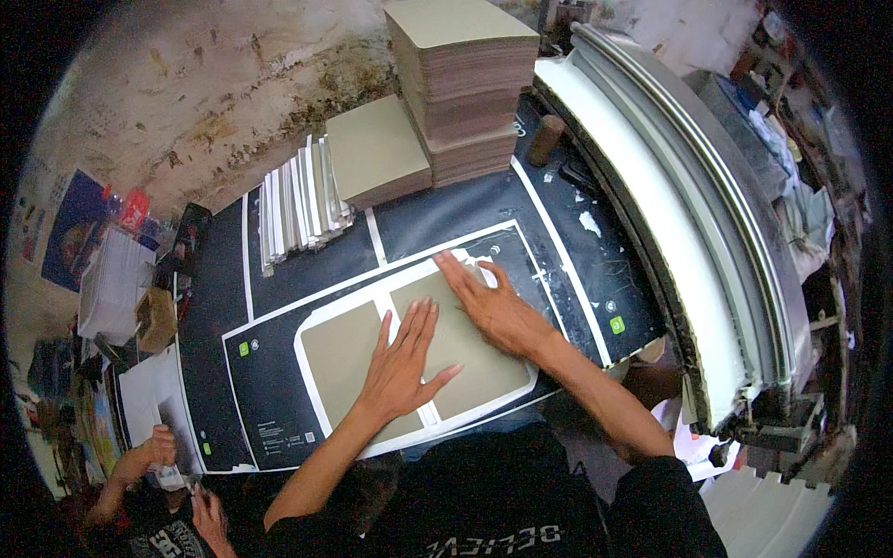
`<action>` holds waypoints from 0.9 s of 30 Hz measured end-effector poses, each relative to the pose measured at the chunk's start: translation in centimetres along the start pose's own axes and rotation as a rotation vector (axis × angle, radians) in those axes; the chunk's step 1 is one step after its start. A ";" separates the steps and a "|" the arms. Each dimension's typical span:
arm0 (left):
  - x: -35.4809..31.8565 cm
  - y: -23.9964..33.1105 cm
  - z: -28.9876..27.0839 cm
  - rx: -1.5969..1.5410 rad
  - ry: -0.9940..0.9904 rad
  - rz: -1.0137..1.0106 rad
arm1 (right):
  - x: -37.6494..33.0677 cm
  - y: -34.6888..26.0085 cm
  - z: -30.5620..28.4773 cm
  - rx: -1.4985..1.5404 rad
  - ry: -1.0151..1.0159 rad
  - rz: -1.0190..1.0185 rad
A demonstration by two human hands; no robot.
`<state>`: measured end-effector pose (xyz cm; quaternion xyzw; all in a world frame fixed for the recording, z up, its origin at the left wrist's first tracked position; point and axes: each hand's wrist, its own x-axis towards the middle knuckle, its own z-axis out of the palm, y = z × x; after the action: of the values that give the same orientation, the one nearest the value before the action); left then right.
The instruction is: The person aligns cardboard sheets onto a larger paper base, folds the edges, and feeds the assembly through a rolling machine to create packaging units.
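Note:
Two grey-brown boards lie side by side on a white sheet whose border shows around them. My left hand [405, 363] rests flat with fingers spread, over the white gap between the left board [339, 358] and the right board [465, 367]. My right hand [493, 312] lies across the far edge of the right board, fingers stretched out over the sheet's white far edge [419, 268]. Neither hand grips anything. A black printed sheet with white lines [270, 400] covers the table beneath.
Tall stacks of grey-brown board [465, 93] and a lower stack [377, 153] stand at the back. Left of them lies a pile of narrow strips [299, 205]. A long machine with metal rollers [707, 214] curves along the right. Another person's hands [163, 451] work at the lower left.

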<state>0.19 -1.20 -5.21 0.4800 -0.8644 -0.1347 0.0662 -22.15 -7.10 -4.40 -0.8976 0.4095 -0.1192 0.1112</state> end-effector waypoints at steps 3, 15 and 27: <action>-0.3 0.7 0.7 0.020 0.035 -0.062 | -2.8 -1.5 0.8 0.144 0.039 -0.050; 4.1 3.5 2.9 -0.415 0.513 -0.222 | -3.1 -1.8 -0.1 0.632 0.589 0.295; -1.7 -9.8 -1.5 -0.214 0.529 -0.461 | -2.3 -4.7 2.3 0.594 0.459 0.250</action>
<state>9.38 -4.92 -6.69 0.6708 -0.6674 -0.1069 0.3052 -19.56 -2.12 -5.50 -0.7197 0.4774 -0.4157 0.2852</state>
